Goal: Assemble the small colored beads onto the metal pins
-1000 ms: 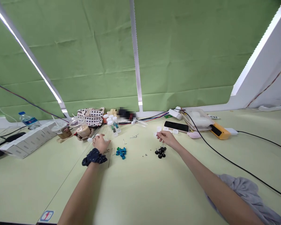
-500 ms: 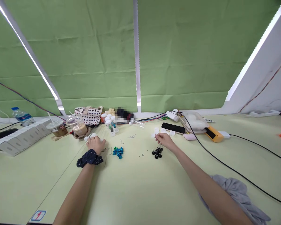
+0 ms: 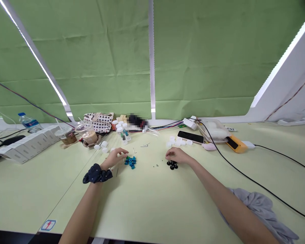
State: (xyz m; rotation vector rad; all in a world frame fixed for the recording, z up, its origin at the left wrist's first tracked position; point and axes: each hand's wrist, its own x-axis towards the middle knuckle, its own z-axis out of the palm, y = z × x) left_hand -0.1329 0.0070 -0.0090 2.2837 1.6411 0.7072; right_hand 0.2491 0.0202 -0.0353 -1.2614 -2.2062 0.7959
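Note:
My left hand (image 3: 115,157), with a dark scrunchie (image 3: 96,174) on its wrist, lies on the pale green table (image 3: 152,200). Its fingers reach toward a small pile of blue-green beads (image 3: 130,161) just to its right, almost touching them. My right hand (image 3: 176,156) rests fingers-down over a pile of black beads (image 3: 172,165), its fingertips curled at the pile. Whether it pinches a bead I cannot make out. Small white caps (image 3: 177,141) lie just beyond the right hand, and more white caps (image 3: 101,146) sit beyond the left hand.
Small vials (image 3: 122,132) stand at the back centre beside a patterned pouch (image 3: 99,122) and two drink cups (image 3: 87,135). White boxes (image 3: 25,146) and a water bottle (image 3: 27,122) are far left. A phone (image 3: 191,137), a yellow device (image 3: 234,143) and a black cable (image 3: 256,180) lie right. Grey cloth (image 3: 261,206) lies near my right arm.
My left hand moved right from the white caps toward the blue-green beads. My right hand came down from the white caps onto the black beads.

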